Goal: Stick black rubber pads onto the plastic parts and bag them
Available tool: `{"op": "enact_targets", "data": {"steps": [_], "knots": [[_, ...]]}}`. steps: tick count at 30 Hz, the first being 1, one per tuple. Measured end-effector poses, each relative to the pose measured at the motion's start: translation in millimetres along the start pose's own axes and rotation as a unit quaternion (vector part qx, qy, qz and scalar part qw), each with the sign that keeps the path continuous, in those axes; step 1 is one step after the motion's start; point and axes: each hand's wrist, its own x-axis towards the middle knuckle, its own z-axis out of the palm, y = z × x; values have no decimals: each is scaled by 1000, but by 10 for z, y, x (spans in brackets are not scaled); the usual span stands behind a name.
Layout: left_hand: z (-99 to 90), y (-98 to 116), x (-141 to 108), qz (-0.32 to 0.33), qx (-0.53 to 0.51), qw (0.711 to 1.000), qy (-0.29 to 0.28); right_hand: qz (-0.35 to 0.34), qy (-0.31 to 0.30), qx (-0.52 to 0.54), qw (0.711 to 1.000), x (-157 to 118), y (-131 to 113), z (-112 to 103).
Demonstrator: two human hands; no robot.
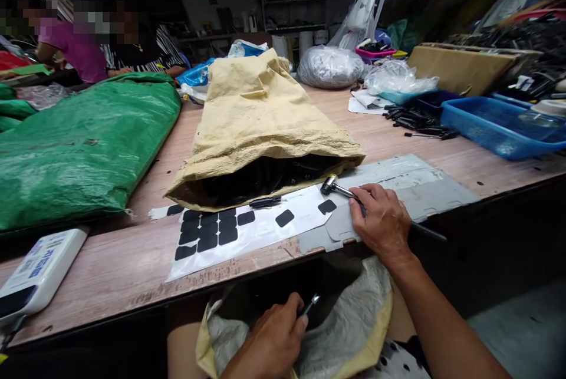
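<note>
The right hand [384,221] grips a hammer [336,187] — handle partly covered.

The tan sack [265,108] looks like creased, matt woven material. Left of it, the green sack [84,149] is glossy, wrinkled plastic; right of it, the blue basket [499,125] is smooth, shiny plastic. Before it, the hammer head [328,185] is polished metal, the sheet [260,236] smooth and paper-like, and the tabletop [132,273] wood-grained.
</note>
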Motion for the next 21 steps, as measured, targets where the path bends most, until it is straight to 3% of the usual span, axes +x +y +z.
{"op": "enact_targets", "data": {"steps": [4, 7, 8, 10, 13, 15, 18, 21], "knots": [[-112, -13, -130, 16, -8, 998, 55, -5, 3, -4, 1000, -8, 16, 14], [-381, 33, -303, 103, -174, 978, 59, -7, 4, -8, 1000, -10, 20, 15], [-507, 58, -365, 135, -261, 954, 54, -7, 5, -9, 1000, -9, 20, 13], [-797, 113, -474, 195, -425, 881, 70, -8, 5, -12, 1000, -7, 17, 10], [-1233, 184, -558, 260, -544, 770, 211, -8, 6, -16, 1000, -5, 15, 11], [-1452, 213, -545, 283, -561, 719, 298, -7, 6, -18, 1000, -6, 16, 16], [-1620, 235, -456, 300, -567, 679, 356, -7, 8, -20, 1000, -9, 20, 23], [-1645, 245, -356, 300, -579, 664, 366, -7, 8, -21, 1000, -7, 21, 23]]}}
